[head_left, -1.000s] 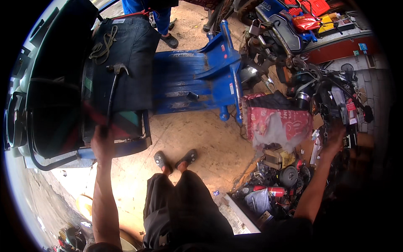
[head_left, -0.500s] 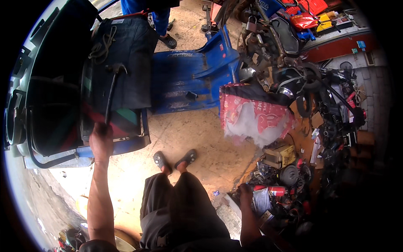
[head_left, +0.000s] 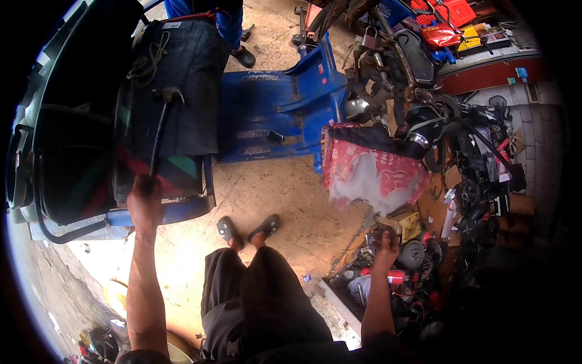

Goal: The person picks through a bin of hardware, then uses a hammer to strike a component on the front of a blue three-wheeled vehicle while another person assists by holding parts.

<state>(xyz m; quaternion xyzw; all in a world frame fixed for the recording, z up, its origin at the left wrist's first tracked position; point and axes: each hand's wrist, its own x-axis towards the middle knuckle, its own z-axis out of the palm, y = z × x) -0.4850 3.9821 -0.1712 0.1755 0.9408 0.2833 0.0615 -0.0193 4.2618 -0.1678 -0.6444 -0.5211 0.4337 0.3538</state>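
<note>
My left hand (head_left: 144, 203) is wrapped round the dark handle of a claw hammer (head_left: 160, 130). The hammer's head lies over the dark cloth (head_left: 191, 79) draped on the seat of a blue vehicle. My right hand (head_left: 385, 242) is raised over the heap of parts, beside a yellow box (head_left: 407, 225). Its fingers look curled; what they hold, if anything, cannot be made out. Farther off, a pink printed cloth bag (head_left: 403, 173) with white stuffing leans at the end of the blue metal floor panel (head_left: 260, 115).
A small dark phone-like object (head_left: 275, 138) rests on the blue panel. Beside my right arm are a red cylinder (head_left: 397, 276) and tangled wires. Metal parts and a padlock (head_left: 370, 37) crowd the far right. A person in blue trousers (head_left: 229, 27) stands beyond the seat.
My right hand has moved forward and to the right, from low beside the heap to near the yellow box. My left hand keeps its grip on the hammer, almost still.
</note>
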